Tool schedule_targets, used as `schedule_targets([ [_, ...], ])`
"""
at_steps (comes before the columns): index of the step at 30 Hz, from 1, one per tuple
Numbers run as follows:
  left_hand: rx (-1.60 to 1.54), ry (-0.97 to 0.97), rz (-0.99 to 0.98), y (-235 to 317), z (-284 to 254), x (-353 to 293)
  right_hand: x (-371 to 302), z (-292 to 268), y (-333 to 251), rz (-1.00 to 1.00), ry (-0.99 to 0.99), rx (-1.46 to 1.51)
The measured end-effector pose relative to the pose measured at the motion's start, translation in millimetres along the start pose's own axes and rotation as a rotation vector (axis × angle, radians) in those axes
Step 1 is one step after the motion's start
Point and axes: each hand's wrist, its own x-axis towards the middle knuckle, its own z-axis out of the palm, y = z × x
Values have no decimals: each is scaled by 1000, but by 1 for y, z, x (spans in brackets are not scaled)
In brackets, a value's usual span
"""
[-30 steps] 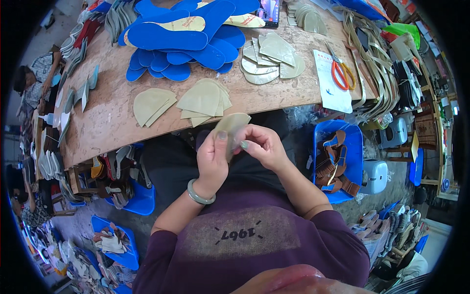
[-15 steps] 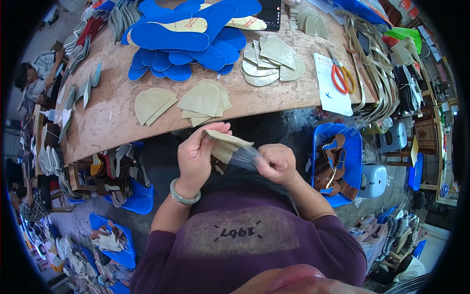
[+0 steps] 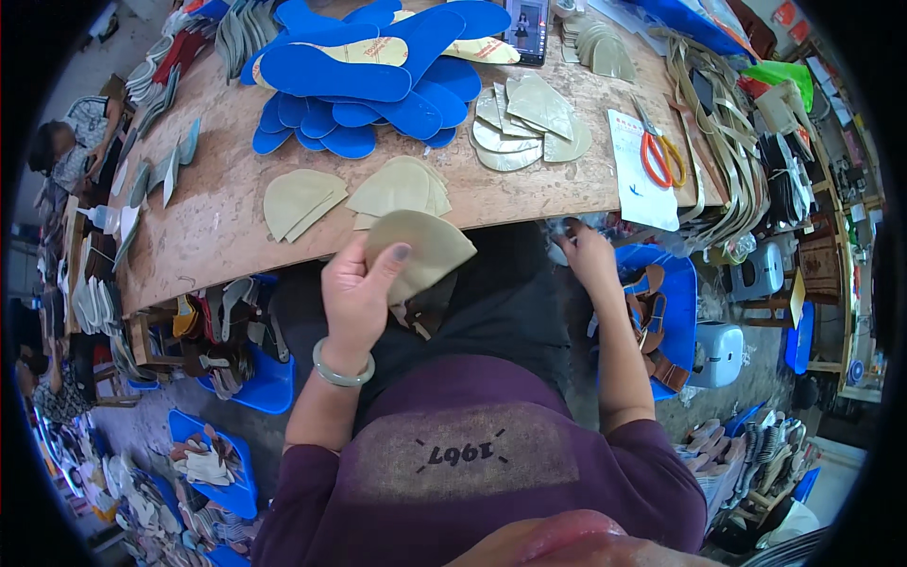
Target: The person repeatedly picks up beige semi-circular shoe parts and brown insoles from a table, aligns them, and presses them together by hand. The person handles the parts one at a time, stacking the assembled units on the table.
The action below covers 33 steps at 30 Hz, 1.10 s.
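My left hand (image 3: 357, 288) pinches a beige half-round backing piece (image 3: 423, 250) between thumb and fingers, just off the table's front edge. Down by that edge on the right is my right hand (image 3: 588, 253), its thumb and forefinger apart beside crumpled clear film (image 3: 557, 248). Whether a scrap of film clings to those fingertips is hard to see. On the table lie a fanned stack of beige half-round pieces (image 3: 402, 184) and a smaller stack of the same shape (image 3: 300, 200). Shinier, film-faced half-round pieces (image 3: 539, 118) are heaped farther right.
Blue insoles (image 3: 335, 74) are piled on the wooden table (image 3: 222, 213). Orange-handled scissors (image 3: 661, 156) rest on a paper sheet (image 3: 628, 170), left of hanging straps (image 3: 732, 142). A phone (image 3: 527, 33) stands at the back. A blue bin (image 3: 678, 312) holds brown shoe parts.
The clear film has come off the beige piece. My right hand has moved away right and forward to the table edge, while my left keeps the piece, now turned flat side up.
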Motion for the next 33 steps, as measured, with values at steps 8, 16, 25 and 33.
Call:
schedule_targets([
  [8,70,-128,-30,-25,9,-10,-27,21,-124,-96,-536,565],
  [16,231,-133,132,-12,10,-28,-28,67,-140,-531,-19,288],
  [25,-206,-73,-245,-34,-4,-21,-21,72,-137,-315,-199,338],
  [33,-80,-113,-70,-39,6,-23,-10,83,-126,-53,-234,690],
])
